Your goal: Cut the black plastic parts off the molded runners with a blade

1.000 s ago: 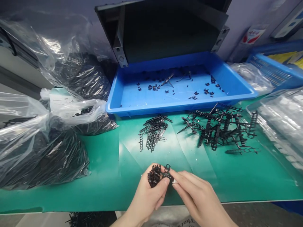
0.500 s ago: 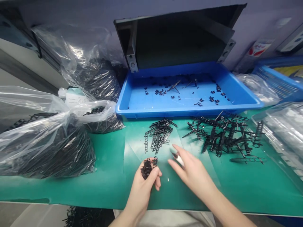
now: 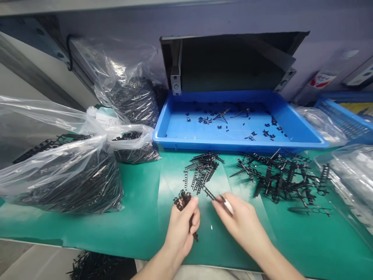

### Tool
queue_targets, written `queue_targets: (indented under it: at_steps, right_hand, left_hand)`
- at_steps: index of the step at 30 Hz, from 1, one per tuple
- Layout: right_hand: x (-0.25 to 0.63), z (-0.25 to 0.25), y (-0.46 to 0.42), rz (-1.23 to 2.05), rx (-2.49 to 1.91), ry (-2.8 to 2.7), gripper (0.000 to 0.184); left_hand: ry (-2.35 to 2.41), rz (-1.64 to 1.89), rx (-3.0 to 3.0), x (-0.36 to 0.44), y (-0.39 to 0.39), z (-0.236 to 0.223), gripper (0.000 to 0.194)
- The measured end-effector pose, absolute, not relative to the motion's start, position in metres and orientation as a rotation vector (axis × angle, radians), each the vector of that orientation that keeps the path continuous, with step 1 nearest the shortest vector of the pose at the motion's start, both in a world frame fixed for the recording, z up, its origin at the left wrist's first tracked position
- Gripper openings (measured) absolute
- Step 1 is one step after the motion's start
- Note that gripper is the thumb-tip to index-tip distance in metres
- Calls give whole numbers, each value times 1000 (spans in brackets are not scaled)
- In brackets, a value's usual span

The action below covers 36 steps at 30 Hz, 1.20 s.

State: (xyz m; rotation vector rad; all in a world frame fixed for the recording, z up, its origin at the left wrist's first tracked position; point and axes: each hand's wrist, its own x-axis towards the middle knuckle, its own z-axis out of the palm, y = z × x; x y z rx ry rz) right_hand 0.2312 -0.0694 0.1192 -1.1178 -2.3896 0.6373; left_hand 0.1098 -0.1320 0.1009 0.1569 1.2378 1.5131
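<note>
A bunch of black plastic strips with ringed ends [image 3: 182, 199] is clasped in my left hand [image 3: 184, 223], fingers wrapped round it. One dark tip pokes out below that hand. Between thumb and fingertips, my right hand [image 3: 237, 216] pinches a single black ladder-like strip [image 3: 209, 193], angled up and left. A small white-handled tool [image 3: 228, 206] also lies within the right hand; its kind is not clear. Just beyond both hands is a small pile of black ladder-like strips [image 3: 204, 167]. Farther right spreads a larger tangled heap of black strips [image 3: 279, 177].
A blue tray [image 3: 239, 146] with scattered small black bits stands at the back. Clear plastic bags of black parts [image 3: 72, 182] crowd the left. On the right are a clear plastic tray [image 3: 349, 175] and a blue basket [image 3: 340, 116]. A white speck [image 3: 211, 227] lies on the green mat.
My right hand, earlier apart from the strips with thumb and finger spread, now pinches one strip. My left hand has turned slightly, and a strip end shows below it. The camera view has shifted.
</note>
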Motion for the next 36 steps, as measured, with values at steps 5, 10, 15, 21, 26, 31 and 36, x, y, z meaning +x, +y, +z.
queue_targets:
  at_steps: [5, 10, 15, 21, 26, 31, 36]
  right_hand:
    - [238, 118, -107, 762, -993, -2234, 25]
    - [252, 121, -108, 1018, -950, -2339, 19]
    - [262, 137, -92, 986, -1013, -2368, 27]
    - [265, 137, -91, 911, -962, -2511, 34]
    - [268, 136, -93, 919, -905, -2550, 35]
    - [268, 134, -93, 854, -911, -2566, 35]
    - [265, 134, -94, 802, -905, -2559, 34]
  left_hand:
    - [1326, 1530, 239, 122, -131, 111, 32]
    - [1349, 1396, 359, 121, -139, 115, 31]
    - [1323, 1263, 413, 116, -143, 116, 31]
    - [1276, 1193, 390, 114, -144, 119, 31]
    - [1299, 1150, 433, 116, -144, 122, 26]
    - [1358, 1125, 456, 117, -144, 119, 21]
    - [1397, 1148, 559, 113, -148, 104, 17]
